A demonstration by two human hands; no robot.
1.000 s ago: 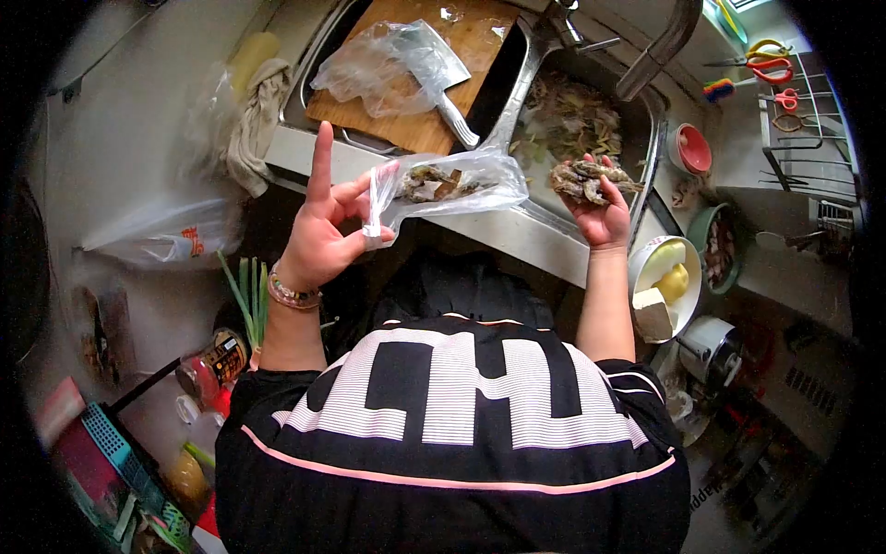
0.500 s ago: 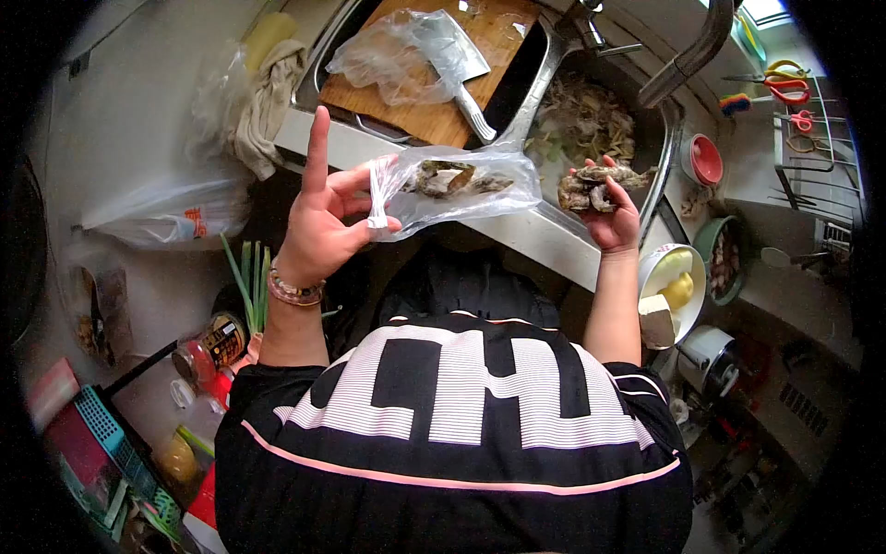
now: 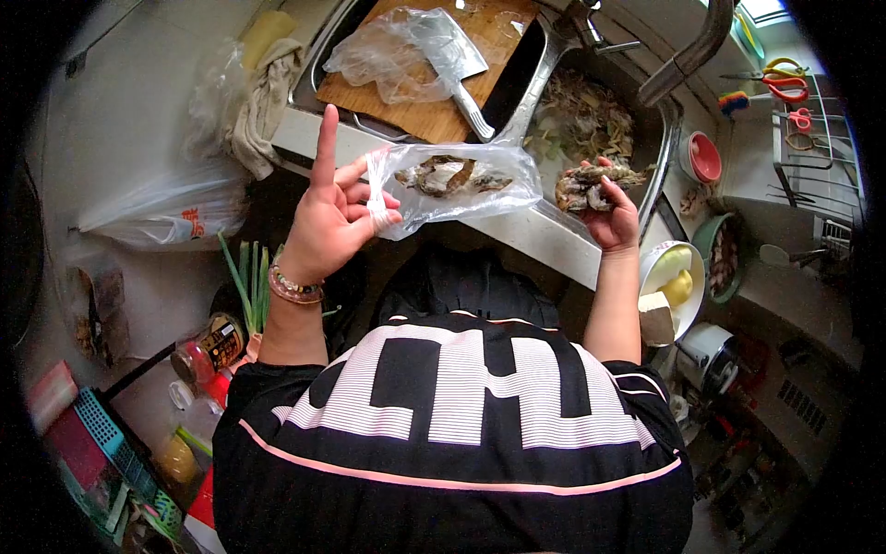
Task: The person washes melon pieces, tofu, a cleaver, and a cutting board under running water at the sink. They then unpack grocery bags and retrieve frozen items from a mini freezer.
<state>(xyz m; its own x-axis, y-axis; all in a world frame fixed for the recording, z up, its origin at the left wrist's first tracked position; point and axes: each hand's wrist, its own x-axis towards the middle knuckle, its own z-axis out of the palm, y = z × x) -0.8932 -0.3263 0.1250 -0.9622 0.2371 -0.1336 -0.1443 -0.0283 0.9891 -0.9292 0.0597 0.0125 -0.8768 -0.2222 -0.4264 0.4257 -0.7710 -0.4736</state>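
Note:
My left hand (image 3: 330,217) pinches the gathered neck of a clear plastic bag (image 3: 508,185), with its index finger pointing straight out. Inside the bag lie dark, grey-brown pieces (image 3: 443,175), blurred by the plastic. On the other side, over the edge of the right sink basin, my right hand (image 3: 613,222) is curled around a small clump of grey-brown shrimp (image 3: 583,189). A gap separates the bag's closed end from this clump.
A wooden cutting board (image 3: 378,46) rests across the left basin, with a cleaver (image 3: 475,115) and a crumpled plastic bag (image 3: 374,60) on it. Pale scraps fill part of the right basin (image 3: 657,175) beneath the faucet (image 3: 688,69). A white bowl (image 3: 694,300) holds potatoes.
My left hand has shifted slightly right and its grip sits a little differently on the bag's neck. My right hand stays nearly in place, its fingers slightly more closed over the shrimp.

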